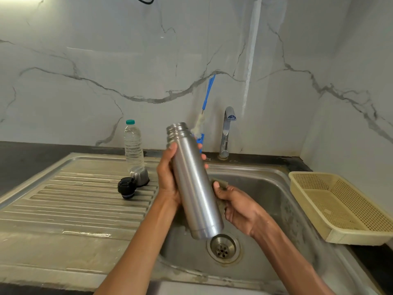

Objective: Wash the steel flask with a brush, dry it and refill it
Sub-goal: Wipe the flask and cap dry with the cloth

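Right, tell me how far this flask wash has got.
Done: the flask is open, with its steel cup and black stopper set on the drainboard. In hand: the left hand grips the flask over the sink while the right hand presses a scrub pad against it. Left: the brush stands unused by the tap, then drying and a refill, perhaps from the water bottle.
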